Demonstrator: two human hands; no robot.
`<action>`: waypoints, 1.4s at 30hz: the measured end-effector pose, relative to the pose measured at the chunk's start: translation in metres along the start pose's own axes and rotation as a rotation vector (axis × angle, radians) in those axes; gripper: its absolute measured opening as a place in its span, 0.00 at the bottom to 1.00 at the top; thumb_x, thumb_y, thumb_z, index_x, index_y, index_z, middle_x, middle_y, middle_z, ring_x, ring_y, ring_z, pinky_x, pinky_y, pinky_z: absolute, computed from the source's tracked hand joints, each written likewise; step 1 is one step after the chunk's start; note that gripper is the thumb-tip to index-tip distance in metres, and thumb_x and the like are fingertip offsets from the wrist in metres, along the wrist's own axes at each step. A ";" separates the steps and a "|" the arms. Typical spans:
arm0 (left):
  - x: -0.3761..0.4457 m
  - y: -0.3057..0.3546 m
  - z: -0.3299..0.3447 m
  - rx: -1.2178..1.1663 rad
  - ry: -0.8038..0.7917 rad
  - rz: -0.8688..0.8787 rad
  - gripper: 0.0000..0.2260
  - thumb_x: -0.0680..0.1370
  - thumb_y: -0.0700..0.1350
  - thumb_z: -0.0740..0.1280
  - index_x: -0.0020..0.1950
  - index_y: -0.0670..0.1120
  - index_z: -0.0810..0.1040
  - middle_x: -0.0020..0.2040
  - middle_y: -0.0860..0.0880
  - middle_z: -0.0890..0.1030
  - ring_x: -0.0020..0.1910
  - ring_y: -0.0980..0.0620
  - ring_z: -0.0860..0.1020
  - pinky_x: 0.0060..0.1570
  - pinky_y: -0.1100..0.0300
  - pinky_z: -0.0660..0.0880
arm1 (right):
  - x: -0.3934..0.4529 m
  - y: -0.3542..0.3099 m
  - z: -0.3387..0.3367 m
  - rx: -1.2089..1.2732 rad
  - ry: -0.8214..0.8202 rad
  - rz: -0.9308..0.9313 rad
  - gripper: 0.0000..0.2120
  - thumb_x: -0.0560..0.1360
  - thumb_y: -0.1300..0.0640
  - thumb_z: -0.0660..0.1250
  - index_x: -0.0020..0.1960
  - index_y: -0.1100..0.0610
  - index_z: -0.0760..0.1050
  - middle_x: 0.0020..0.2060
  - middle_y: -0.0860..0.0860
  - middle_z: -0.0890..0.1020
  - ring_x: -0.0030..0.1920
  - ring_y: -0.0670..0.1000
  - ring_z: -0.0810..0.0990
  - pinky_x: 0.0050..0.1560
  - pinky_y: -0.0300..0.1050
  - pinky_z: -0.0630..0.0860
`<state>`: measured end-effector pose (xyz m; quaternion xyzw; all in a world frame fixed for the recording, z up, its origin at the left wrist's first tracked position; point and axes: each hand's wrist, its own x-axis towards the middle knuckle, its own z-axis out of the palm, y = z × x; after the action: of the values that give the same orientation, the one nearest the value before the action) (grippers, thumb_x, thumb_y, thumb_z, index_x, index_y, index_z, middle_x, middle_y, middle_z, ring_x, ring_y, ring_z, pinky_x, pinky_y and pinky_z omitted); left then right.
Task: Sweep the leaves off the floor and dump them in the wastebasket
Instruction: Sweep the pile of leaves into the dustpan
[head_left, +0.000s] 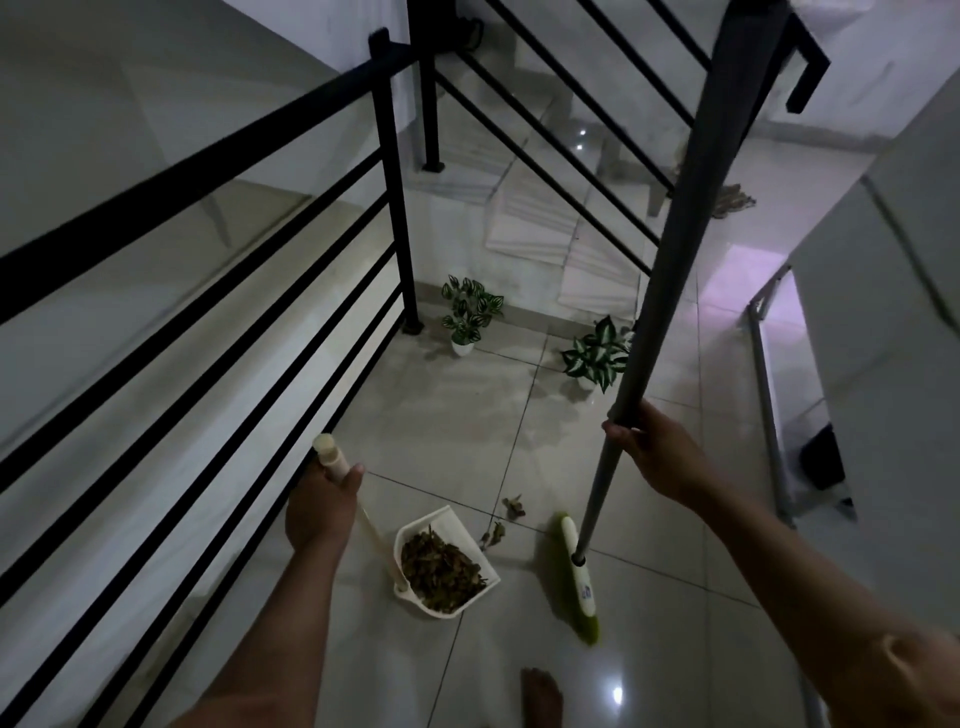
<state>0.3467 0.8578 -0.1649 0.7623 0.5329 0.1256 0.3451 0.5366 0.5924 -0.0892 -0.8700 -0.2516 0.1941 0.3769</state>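
Observation:
My left hand (321, 506) grips the top of the cream handle of a white dustpan (480, 582), which rests on the tiled floor and holds a heap of dry brown leaves (439, 566). My right hand (657, 449) grips the long grey pole of a broom (660, 291). Its white head with green bristles (576, 577) sits on the floor just right of the pan. A few loose leaves (514, 506) lie on the tiles between the pan's mouth and the broom head. No wastebasket is in view.
A black metal railing (208, 291) runs along the left, and stairs (524, 223) descend beyond it. Two small potted plants (470, 314) (597, 353) stand at the far edge of the landing. More debris (732, 200) lies further back. My bare foot (543, 696) is at the bottom.

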 end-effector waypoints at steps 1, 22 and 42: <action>-0.001 -0.003 -0.004 -0.019 -0.023 0.001 0.18 0.74 0.46 0.69 0.58 0.36 0.73 0.53 0.35 0.79 0.54 0.36 0.77 0.47 0.51 0.70 | -0.002 0.000 0.001 -0.009 -0.011 0.005 0.15 0.77 0.59 0.59 0.63 0.58 0.66 0.58 0.56 0.76 0.60 0.55 0.74 0.56 0.44 0.68; -0.145 0.094 0.004 -0.336 -0.383 0.046 0.26 0.73 0.50 0.69 0.69 0.53 0.63 0.62 0.46 0.76 0.57 0.49 0.75 0.53 0.57 0.73 | -0.029 0.024 0.006 0.151 -0.219 -0.156 0.12 0.76 0.57 0.60 0.60 0.54 0.70 0.44 0.46 0.76 0.47 0.50 0.76 0.40 0.35 0.71; -0.253 0.083 -0.034 -0.940 0.214 0.141 0.02 0.74 0.39 0.63 0.45 0.45 0.74 0.42 0.48 0.84 0.47 0.54 0.82 0.38 0.64 0.79 | -0.084 0.034 0.084 -0.274 -0.571 -0.500 0.17 0.77 0.54 0.58 0.65 0.56 0.66 0.60 0.55 0.74 0.58 0.55 0.72 0.56 0.45 0.67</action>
<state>0.2870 0.6277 -0.0407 0.5411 0.3979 0.4533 0.5860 0.4358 0.5703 -0.1558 -0.7353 -0.5735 0.2951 0.2081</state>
